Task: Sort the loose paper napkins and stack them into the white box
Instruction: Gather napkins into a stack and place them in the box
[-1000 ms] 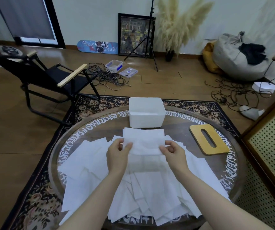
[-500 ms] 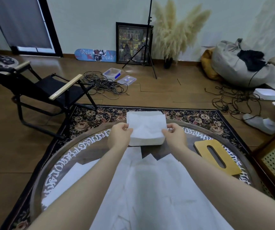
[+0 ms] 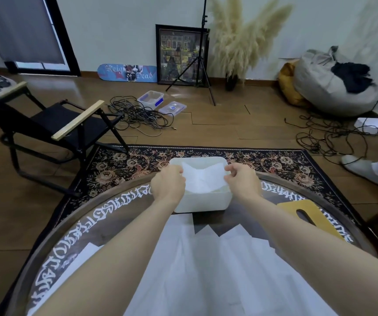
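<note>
- The left hand (image 3: 168,182) and right hand (image 3: 242,179) each pinch 1 edge of a napkin (image 3: 203,179), which sags into the open top of the white box (image 3: 203,202).
- Loose napkins (image 3: 217,270) lie spread just in front of the box on the round table (image 3: 106,226).
- A yellow lid (image 3: 309,218) lies right of the box.

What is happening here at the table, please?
A person is putting paper napkins into a white box on a round table. The left hand and the right hand each pinch one side of a napkin, which sags into the open box. Many loose napkins lie spread on the table nearer the person. A yellow board with a slot lies to the right.
</note>
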